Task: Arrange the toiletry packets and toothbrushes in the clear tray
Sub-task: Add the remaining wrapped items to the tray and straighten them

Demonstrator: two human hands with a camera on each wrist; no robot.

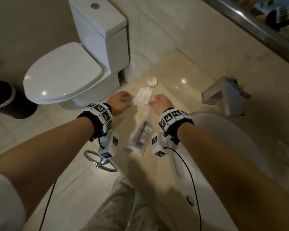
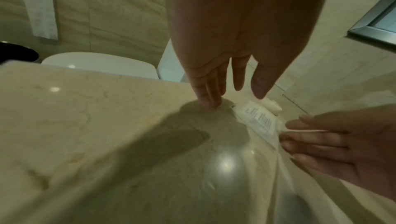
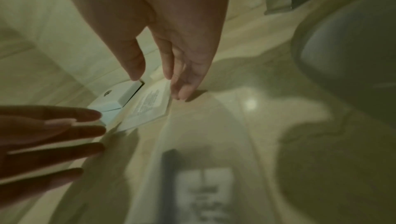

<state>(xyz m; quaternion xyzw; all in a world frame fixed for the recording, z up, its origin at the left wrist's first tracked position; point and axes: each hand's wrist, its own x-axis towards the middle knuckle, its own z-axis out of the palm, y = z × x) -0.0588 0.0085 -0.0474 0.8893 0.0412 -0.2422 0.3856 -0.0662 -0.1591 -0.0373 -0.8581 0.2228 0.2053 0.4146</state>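
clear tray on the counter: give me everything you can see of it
The clear tray is a shallow, rectangular, transparent piece that looks like plastic, lying flat on the beige marble counter near the wall, between the two hands. White flat packets with small print lie in it. The left hand is at its left edge and the right hand at its right, fingers relaxed; actual contact cannot be told. A small white round object stands just beyond it, and the packaged toothbrushes lie nearer, outside it.
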